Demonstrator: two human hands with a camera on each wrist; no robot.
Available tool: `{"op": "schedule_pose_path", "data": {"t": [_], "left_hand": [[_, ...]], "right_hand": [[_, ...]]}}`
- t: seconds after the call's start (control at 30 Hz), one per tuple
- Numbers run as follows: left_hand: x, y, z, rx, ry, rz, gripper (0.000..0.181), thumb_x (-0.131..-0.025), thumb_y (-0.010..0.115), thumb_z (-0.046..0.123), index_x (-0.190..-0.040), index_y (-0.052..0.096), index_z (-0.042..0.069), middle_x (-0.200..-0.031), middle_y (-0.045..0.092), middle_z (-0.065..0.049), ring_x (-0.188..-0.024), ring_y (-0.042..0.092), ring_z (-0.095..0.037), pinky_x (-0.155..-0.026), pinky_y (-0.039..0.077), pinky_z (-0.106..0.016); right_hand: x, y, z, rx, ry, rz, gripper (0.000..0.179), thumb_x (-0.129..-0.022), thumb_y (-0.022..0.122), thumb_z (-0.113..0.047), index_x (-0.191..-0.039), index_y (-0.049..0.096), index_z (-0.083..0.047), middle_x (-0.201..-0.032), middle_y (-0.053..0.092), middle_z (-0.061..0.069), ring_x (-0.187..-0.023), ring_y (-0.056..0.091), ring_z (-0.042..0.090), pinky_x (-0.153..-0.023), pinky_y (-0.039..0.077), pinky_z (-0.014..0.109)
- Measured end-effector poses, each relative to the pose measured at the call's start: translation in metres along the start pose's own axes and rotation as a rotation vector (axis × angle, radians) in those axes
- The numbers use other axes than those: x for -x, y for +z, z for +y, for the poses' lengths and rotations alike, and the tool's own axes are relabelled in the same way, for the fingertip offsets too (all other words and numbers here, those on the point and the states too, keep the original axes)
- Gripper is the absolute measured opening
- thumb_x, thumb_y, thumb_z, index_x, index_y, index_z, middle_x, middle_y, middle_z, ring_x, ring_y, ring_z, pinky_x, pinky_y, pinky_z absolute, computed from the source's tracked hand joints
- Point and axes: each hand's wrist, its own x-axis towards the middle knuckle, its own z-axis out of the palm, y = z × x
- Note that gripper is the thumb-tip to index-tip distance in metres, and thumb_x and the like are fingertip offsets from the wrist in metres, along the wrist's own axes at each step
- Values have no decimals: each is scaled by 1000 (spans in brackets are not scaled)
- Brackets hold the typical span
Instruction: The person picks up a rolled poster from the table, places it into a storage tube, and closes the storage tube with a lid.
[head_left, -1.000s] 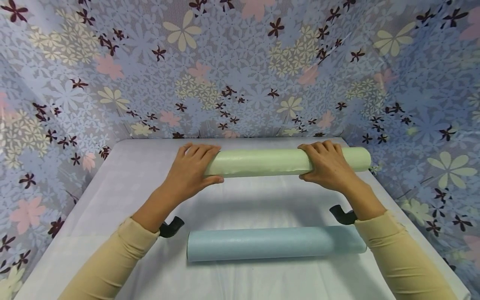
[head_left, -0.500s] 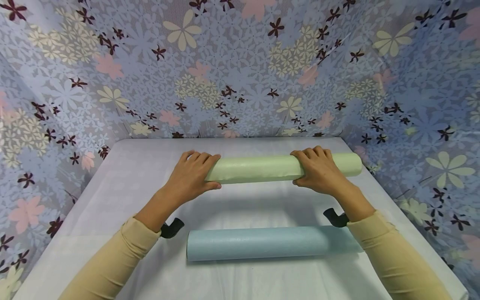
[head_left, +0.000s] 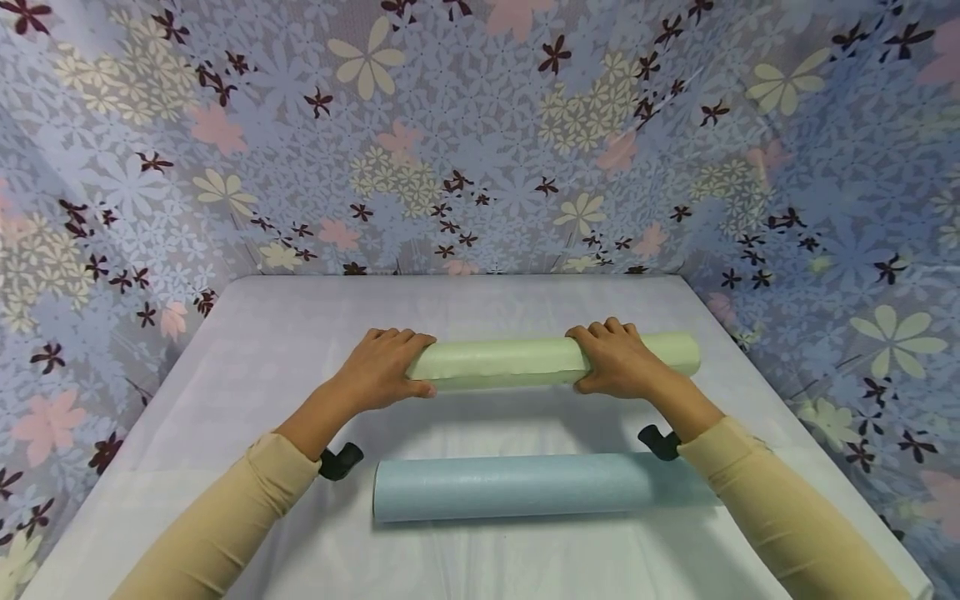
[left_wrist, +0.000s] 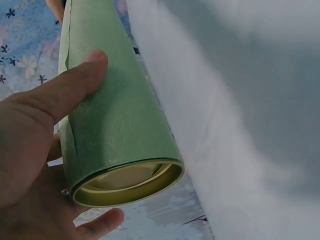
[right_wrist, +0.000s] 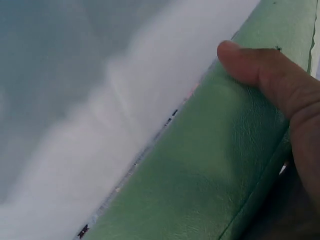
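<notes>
A long pale green paper-covered tube (head_left: 502,364) is held level above the white table by both hands. My left hand (head_left: 382,367) grips it at its left end, thumb on the near side and fingers over the far side. My right hand (head_left: 617,360) grips it right of the middle, and a short length sticks out beyond. In the left wrist view, the green tube (left_wrist: 115,125) shows a recessed, gold-coloured metal end, with the thumb lying along its side. In the right wrist view, the thumb presses across the green tube (right_wrist: 195,150), where a lengthwise seam shows.
A light blue tube (head_left: 540,487) lies crosswise on the white-covered table (head_left: 300,333), nearer than the green one; the right sleeve covers its right end. Black wrist-camera mounts (head_left: 341,461) show at both wrists. Flowered cloth (head_left: 480,150) hangs behind and at the sides.
Both hands have brought the green tube nearer and lower in the head view, shifting it slightly left. Their grip stays the same, and the blue tube has not moved.
</notes>
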Motion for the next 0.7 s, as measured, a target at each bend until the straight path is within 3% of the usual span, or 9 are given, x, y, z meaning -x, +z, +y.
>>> {"op": "schedule_pose_path", "data": {"t": [0.17,0.37,0.7], "left_hand": [[-2,6,-5,59,-23,-73,70,-76,73,49,-132,52,15,-117,63,-5,-102,57,-21,-89,41,-47],[-6,17,-11,100,-48,-173,67,-78,72,49,-133,52,16,-123,61,-5,-104,57,-20,-88,41,-45],[-8,32,-18,133,-69,-227,68,-77,72,50,-132,52,16,-123,61,-4,-105,56,-19,-86,41,-43]], "right_hand": [[-6,5,-2,17,-12,-90,70,-68,77,-36,-129,51,-12,-107,61,10,-100,52,33,-85,37,52],[-14,12,-4,54,-28,-207,72,-67,77,-38,-127,50,-10,-106,62,8,-96,55,31,-85,37,50],[-22,26,-7,71,-46,-301,68,-66,78,-39,-121,51,-11,-103,62,6,-91,57,26,-81,39,44]]}}
